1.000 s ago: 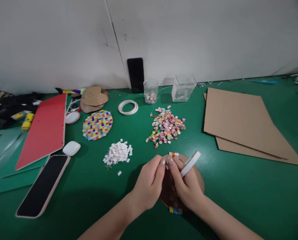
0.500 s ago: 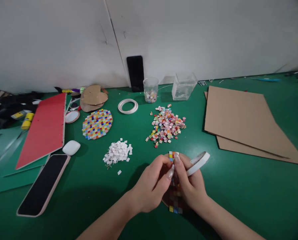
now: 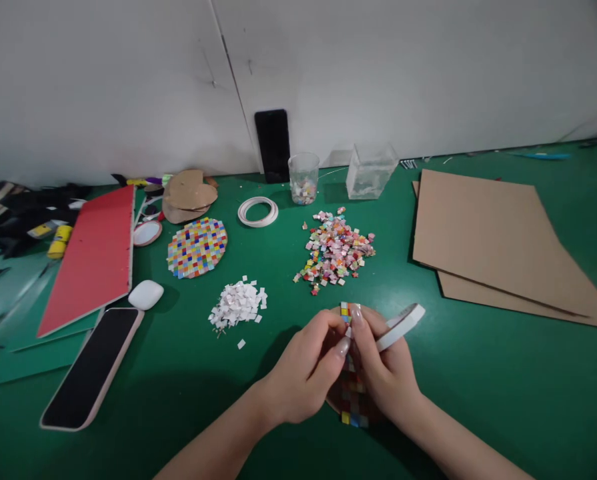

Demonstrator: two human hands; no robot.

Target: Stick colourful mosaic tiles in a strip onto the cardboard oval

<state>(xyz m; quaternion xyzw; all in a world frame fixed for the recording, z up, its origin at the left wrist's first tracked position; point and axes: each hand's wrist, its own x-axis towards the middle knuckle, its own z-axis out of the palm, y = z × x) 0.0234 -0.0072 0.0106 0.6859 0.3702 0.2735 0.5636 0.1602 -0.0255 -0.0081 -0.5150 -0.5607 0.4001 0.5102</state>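
Both my hands work close together over a round cardboard disc [image 3: 334,400] partly covered with rows of coloured mosaic tiles [image 3: 354,419]. A roll of white tape [image 3: 403,327] sits in my right hand [image 3: 391,370], hooked between thumb and fingers, and its thumb presses near the top tiles. Thumb and index finger of my left hand [image 3: 305,373] are pinched around a small white piece [image 3: 349,331] by the right thumb. My fingers hide much of the disc's middle.
A pile of coloured tiles [image 3: 335,250] lies beyond my hands, white squares [image 3: 238,305] to the left. A finished-looking mosaic disc [image 3: 197,248], tape ring [image 3: 258,212], phone [image 3: 93,370], plastic cup [image 3: 304,180], clear box [image 3: 371,173] and cardboard sheets [image 3: 478,240] surround them.
My hands keep almost the same pose over the disc, with only slight finger movement. The whole view has shifted a little.
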